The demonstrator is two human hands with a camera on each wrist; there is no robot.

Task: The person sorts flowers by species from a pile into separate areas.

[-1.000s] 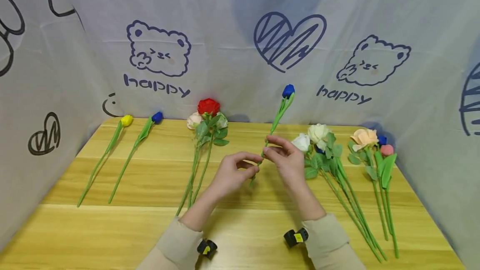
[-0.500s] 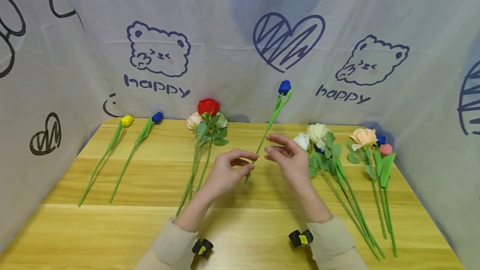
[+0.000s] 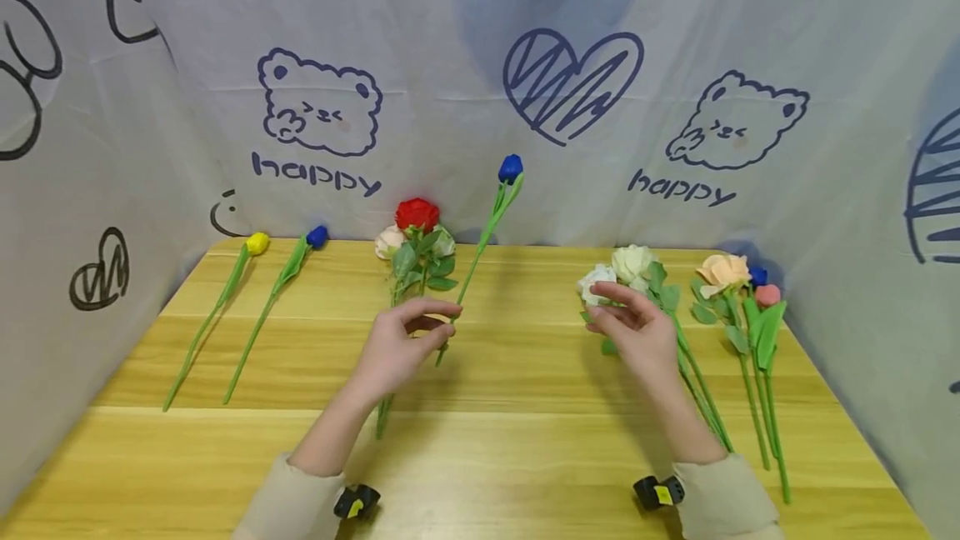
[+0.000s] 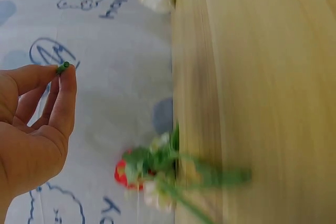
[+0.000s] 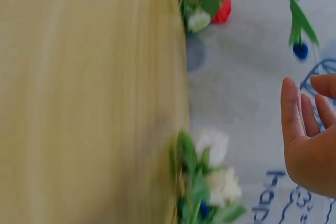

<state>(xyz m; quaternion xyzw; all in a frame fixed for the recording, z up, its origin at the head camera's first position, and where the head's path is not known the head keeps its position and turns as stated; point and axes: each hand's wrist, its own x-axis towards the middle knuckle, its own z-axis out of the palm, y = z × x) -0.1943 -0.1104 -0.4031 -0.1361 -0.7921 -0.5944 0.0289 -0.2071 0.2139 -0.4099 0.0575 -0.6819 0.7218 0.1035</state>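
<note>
Standing tilted above the bench (image 3: 510, 448), the blue tulip (image 3: 487, 234) looks light and top-heavy, probably springy rather than brittle; its slim stem (image 3: 468, 282) seems best taken low, clear of the leaves (image 3: 511, 197). The raised right hand (image 3: 637, 336), well apart from it, holds nothing, fingers loosely bent and parted; the left hand (image 3: 397, 344) pinches the stem near its bottom, thumb against fingertips (image 4: 43, 74).

The tulip (image 3: 489, 228) is blue-headed and green-stemmed. It tilts, head up, above the table (image 3: 525, 448), pinched low by the left hand (image 3: 397, 346).
</note>
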